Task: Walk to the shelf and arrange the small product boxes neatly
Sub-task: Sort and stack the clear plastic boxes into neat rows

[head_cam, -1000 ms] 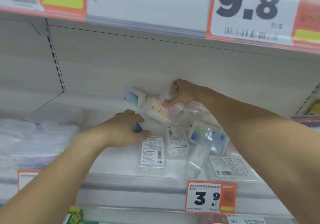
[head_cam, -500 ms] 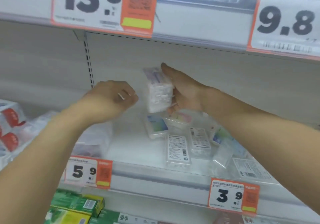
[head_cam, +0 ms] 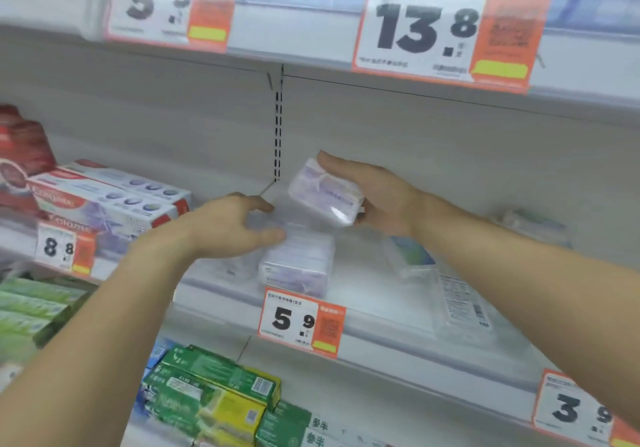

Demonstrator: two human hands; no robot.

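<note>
White metal shop shelf (head_cam: 398, 322) under flat store light carries orange-and-white price tags reading 5.9 (head_cam: 300, 322), 3.9 (head_cam: 575, 410), 8.8 (head_cam: 64, 249), 13.8 (head_cam: 446, 27) and 5.5 (head_cam: 169, 3). The right hand (head_cam: 377, 197) grips a clear purple-printed box (head_cam: 323, 192) tilted in the air above the stacked boxes (head_cam: 298, 261). The left hand (head_cam: 228, 228), fingers loosely spread, rests on that stack; red Colgate cartons (head_cam: 110, 200) lie left, green cartons (head_cam: 214, 391) below.
</note>
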